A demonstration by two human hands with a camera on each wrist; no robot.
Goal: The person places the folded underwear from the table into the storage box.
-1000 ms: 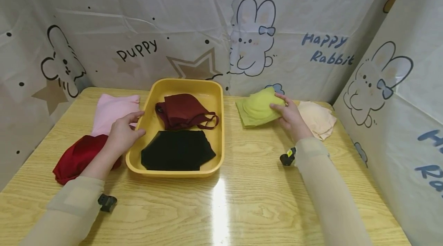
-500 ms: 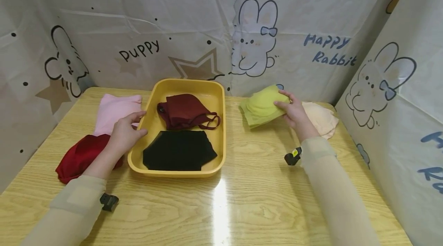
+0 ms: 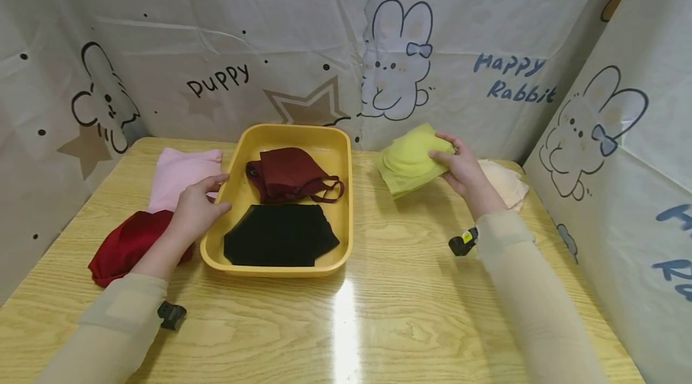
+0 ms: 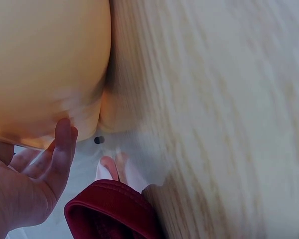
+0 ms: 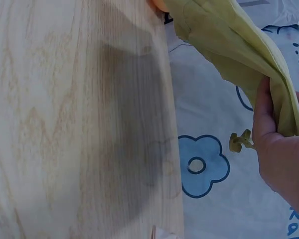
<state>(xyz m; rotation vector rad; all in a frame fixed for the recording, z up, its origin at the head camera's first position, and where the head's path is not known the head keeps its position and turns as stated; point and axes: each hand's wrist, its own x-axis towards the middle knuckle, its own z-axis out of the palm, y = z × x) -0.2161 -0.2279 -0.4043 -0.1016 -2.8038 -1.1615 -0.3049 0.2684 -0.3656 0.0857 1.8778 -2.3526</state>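
One yellow cloth (image 3: 406,158) hangs above the table (image 3: 411,312), right of the tray (image 3: 277,271), its right edge pinched between my right hand's (image 3: 465,173) thumb and fingers. It should be light and floppy, best held through every layer. My left hand (image 3: 196,207) meets the tray's rim; gripping or not, I can't tell.

A pale wood-grained table (image 3: 411,312) bears a yellow tray (image 3: 273,272) left of its middle; left of the tray lie a pink cloth (image 3: 182,175) and, in front of it, a red cloth (image 3: 127,246); a cream cloth (image 3: 507,182) lies far right
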